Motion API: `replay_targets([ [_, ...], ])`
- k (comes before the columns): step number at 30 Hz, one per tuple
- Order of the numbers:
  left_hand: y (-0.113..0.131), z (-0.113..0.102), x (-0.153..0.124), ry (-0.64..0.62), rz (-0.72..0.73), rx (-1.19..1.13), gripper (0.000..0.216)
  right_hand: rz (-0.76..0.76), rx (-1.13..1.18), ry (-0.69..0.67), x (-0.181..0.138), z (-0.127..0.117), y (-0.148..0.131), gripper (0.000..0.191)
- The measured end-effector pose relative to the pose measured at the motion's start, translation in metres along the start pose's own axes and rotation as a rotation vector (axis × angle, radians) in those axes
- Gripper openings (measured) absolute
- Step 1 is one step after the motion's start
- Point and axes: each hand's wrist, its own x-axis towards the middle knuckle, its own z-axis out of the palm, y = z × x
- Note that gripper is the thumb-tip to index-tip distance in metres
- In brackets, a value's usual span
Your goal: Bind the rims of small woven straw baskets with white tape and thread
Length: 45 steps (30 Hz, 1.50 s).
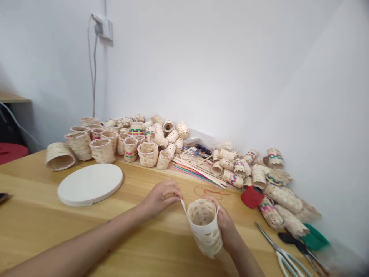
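Note:
A small pale woven basket (205,227) stands tilted on the wooden table (43,223), its open mouth facing up. My right hand (227,227) wraps around its right side and grips it. My left hand (161,198) is closed in a pinch on a thin pale strip (182,204) that runs from the basket's rim up to the fingers.
Many small woven baskets (129,138) are heaped along the wall, more at the right (273,184). A white round board (90,184) lies to the left. Coloured strips (198,173), a red rubber band (211,191), a red object (252,197) and scissors (285,254) lie near.

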Motion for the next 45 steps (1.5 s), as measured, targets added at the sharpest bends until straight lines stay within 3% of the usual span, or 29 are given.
replay_targets([
  [5, 0.001, 0.001, -0.001, -0.014, 0.023, 0.197, 0.017, 0.017, -0.02, -0.108, -0.001, 0.002, 0.0, 0.064],
  [11, 0.005, 0.006, -0.002, -0.003, -0.053, 0.195, 0.013, 0.065, 0.087, -0.154, -0.001, 0.012, 0.003, 0.062],
  [20, 0.009, 0.006, -0.003, -0.024, -0.062, 0.103, 0.012, 0.102, 0.089, -0.22, 0.001, 0.015, 0.005, 0.059],
  [26, 0.019, 0.004, 0.001, -0.16, -0.302, -0.136, 0.019, 0.114, -0.002, -0.207, 0.001, 0.015, 0.005, 0.061],
  [30, 0.02, 0.007, 0.002, -0.164, -0.428, -0.208, 0.022, 0.11, 0.005, -0.204, 0.002, 0.015, 0.006, 0.058],
  [36, 0.024, 0.013, 0.001, -0.108, -0.413, -0.247, 0.013, 0.097, -0.03, -0.202, 0.002, 0.016, 0.006, 0.054],
  [45, 0.025, 0.013, 0.002, -0.129, -0.439, -0.332, 0.018, 0.095, -0.011, -0.218, 0.001, 0.018, 0.001, 0.053],
])
